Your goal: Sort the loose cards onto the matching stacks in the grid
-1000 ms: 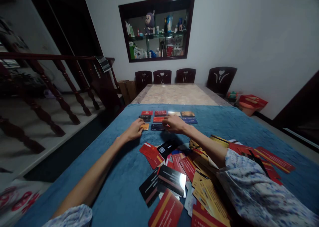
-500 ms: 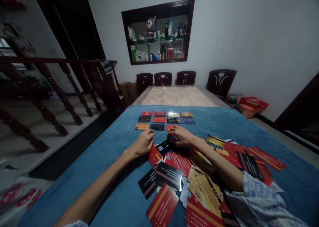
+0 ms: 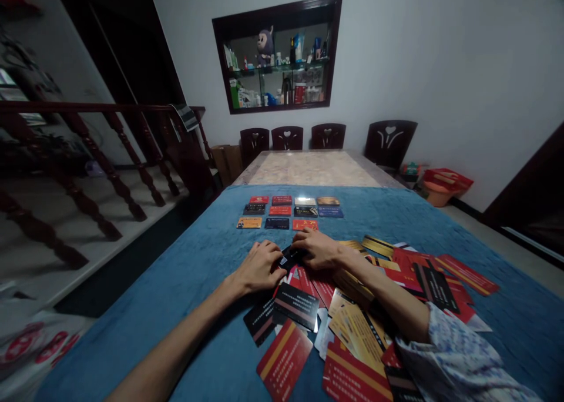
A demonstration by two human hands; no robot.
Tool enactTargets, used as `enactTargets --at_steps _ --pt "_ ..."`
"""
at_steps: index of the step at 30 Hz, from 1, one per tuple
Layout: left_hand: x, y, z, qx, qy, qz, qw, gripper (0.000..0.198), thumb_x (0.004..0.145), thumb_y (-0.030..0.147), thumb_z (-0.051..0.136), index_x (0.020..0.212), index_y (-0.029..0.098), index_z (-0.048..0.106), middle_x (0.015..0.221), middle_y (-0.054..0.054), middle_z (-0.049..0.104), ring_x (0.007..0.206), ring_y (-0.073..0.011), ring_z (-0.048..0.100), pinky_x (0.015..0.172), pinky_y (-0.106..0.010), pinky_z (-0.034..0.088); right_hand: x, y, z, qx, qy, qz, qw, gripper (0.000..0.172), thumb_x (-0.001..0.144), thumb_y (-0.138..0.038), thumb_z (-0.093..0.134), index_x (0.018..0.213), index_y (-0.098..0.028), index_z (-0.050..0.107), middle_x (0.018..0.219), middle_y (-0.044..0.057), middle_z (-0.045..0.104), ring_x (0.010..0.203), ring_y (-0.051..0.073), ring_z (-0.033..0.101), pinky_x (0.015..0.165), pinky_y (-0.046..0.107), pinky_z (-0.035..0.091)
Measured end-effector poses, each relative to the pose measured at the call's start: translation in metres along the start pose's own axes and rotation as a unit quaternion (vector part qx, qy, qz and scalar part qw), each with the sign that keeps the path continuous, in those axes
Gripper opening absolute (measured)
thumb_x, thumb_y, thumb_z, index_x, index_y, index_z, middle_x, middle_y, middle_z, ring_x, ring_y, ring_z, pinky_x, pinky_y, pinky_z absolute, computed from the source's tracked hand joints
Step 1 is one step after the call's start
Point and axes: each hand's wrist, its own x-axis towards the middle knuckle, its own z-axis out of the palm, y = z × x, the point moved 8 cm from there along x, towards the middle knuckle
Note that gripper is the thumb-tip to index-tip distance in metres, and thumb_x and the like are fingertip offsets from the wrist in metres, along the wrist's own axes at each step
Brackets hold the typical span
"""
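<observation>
Between my two hands, at the upper edge of a loose heap of cards, is a black card (image 3: 288,256) with a pale square mark. My left hand (image 3: 261,267) has its fingers and thumb closed at the card's left end. Curled over its right end is my right hand (image 3: 316,249), which hides that part. Just beyond the hands, several cards lie in neat rows; the nearest row holds an orange card (image 3: 249,223), a dark blue card (image 3: 277,223) and a red card (image 3: 305,224). Beneath my wrists spread red cards (image 3: 285,358), black cards (image 3: 296,305) and gold cards (image 3: 359,331).
A blue cloth (image 3: 194,308) covers the near part of the table; its bare marbled top (image 3: 308,168) shows beyond. Dark chairs (image 3: 328,136) stand along the far side. A wooden railing (image 3: 110,107) runs at left, and a white plastic bag (image 3: 39,343) sits lower left.
My left hand has moved right and now closes on the black card's left end, covering a red card beside it. My right hand has stayed nearly in place at the card's right end.
</observation>
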Motion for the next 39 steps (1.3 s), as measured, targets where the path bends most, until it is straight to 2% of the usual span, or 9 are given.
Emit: enactTargets --at_steps 10,19,24,29,35,39 --pt "0.001 -0.004 0.004 -0.018 0.000 -0.020 1.000 0.020 0.083 0.030 0.062 0.095 0.015 0.069 0.103 -0.008 0.065 0.103 -0.0251 0.055 0.091 -0.041 0.042 0.001 0.001 0.001 0.004 0.008 -0.002 1.000 0.043 0.073 -0.020 0.061 0.114 -0.019 0.070 0.110 0.011 0.064 0.093 0.023 0.051 0.088 0.041 0.041" --pt "0.001 -0.006 -0.001 -0.034 0.042 0.016 0.998 0.018 0.088 0.026 0.056 0.088 0.017 0.072 0.093 -0.008 0.070 0.095 -0.0219 0.060 0.086 -0.036 0.043 0.001 0.003 -0.004 0.015 0.018 -0.004 1.000 0.038 0.078 -0.017 0.061 0.115 -0.019 0.070 0.108 0.010 0.066 0.098 0.024 0.051 0.090 0.040 0.040" --pt "0.000 -0.015 -0.008 -0.049 0.080 0.014 0.996 0.023 0.091 0.018 0.050 0.090 0.018 0.073 0.089 -0.006 0.072 0.087 -0.0191 0.061 0.082 -0.034 0.044 0.002 0.008 -0.009 0.018 0.044 0.033 0.998 0.029 0.086 -0.014 0.055 0.109 -0.019 0.071 0.103 0.010 0.069 0.098 0.023 0.052 0.087 0.036 0.041" --pt "0.001 -0.030 -0.009 -0.075 0.113 -0.011 0.991 0.028 0.094 0.017 0.044 0.088 0.016 0.071 0.086 -0.006 0.071 0.079 -0.0174 0.061 0.078 -0.032 0.047 0.002 0.012 -0.009 0.001 0.077 0.063 0.995 0.025 0.091 -0.013 0.051 0.105 -0.018 0.071 0.098 0.009 0.070 0.093 0.021 0.054 0.085 0.033 0.040" --pt "0.004 -0.044 -0.005 -0.106 0.155 -0.040 0.981 0.024 0.092 0.013 0.048 0.098 0.015 0.071 0.092 -0.008 0.073 0.083 -0.0178 0.065 0.080 -0.032 0.051 0.002 0.020 -0.007 0.004 0.100 0.122 0.988 0.030 0.090 -0.012 0.051 0.116 -0.018 0.065 0.107 0.010 0.070 0.099 0.021 0.055 0.085 0.031 0.041" --pt "0.008 -0.051 -0.003 -0.125 0.166 -0.059 0.976 0.024 0.089 0.009 0.051 0.099 0.015 0.071 0.096 -0.008 0.074 0.088 -0.0187 0.068 0.085 -0.033 0.053 0.000 0.019 -0.008 0.009 0.092 0.147 0.985 0.037 0.087 -0.010 0.052 0.122 -0.017 0.060 0.109 0.011 0.068 0.101 0.021 0.056 0.085 0.030 0.042"
